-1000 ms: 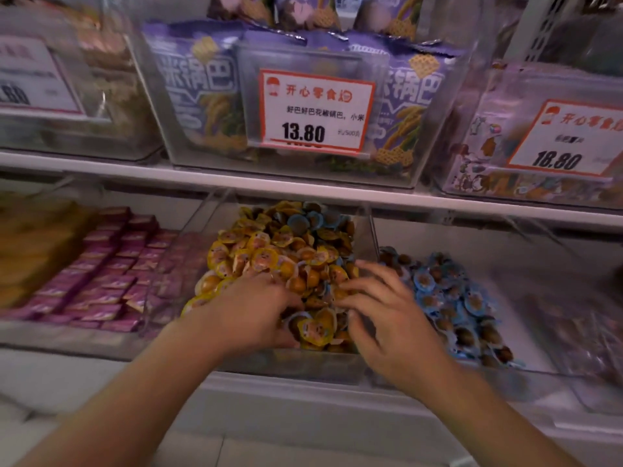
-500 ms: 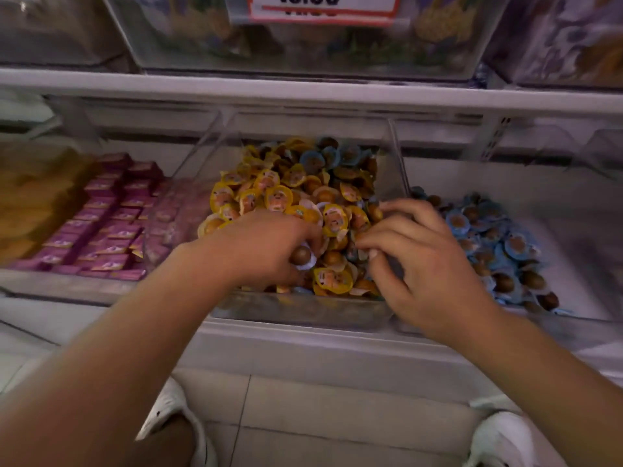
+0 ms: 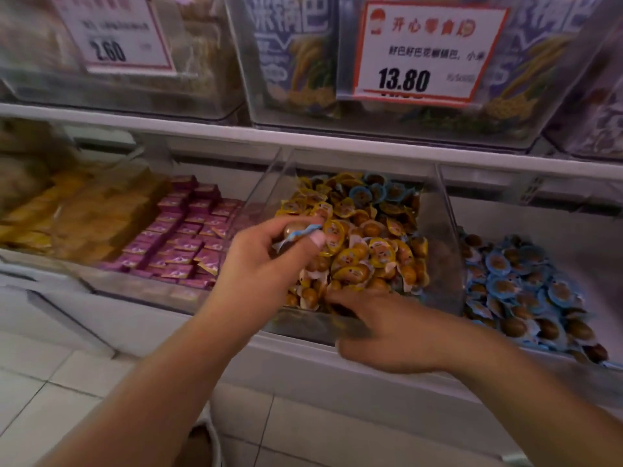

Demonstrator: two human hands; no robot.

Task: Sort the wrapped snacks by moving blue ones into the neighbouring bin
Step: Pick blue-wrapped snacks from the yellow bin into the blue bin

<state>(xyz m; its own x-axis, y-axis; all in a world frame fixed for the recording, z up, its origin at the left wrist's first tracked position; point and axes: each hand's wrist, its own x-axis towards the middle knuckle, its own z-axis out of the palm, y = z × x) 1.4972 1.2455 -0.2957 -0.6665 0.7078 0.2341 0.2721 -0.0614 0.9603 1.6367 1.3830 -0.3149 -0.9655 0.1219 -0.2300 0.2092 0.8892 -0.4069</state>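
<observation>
A clear middle bin (image 3: 441, 230) holds a heap of yellow-wrapped snacks (image 3: 374, 244), with a few blue-wrapped snacks (image 3: 367, 192) at its back. The neighbouring bin on the right (image 3: 539, 230) holds several blue-wrapped ones (image 3: 526, 284). My left hand (image 3: 266, 264) is raised over the left front of the middle bin and pinches one blue-wrapped snack (image 3: 296, 232) between thumb and fingers. My right hand (image 3: 391, 332), blurred, lies low at the bin's front edge with fingers reaching into the yellow heap; whether it holds anything is hidden.
Left of the middle bin lie rows of purple packets (image 3: 185, 237) and yellowish packs (image 3: 67, 214). The shelf above carries clear bins of bagged snacks with price tags 13.80 (image 3: 428, 52) and 2.60 (image 3: 111, 32). White floor tiles (image 3: 67, 382) lie below.
My left hand has lifted out of the heap with a blue-wrapped snack pinched in it. My right hand dropped lower, to the bin's front edge. The view tilted up and shifted left.
</observation>
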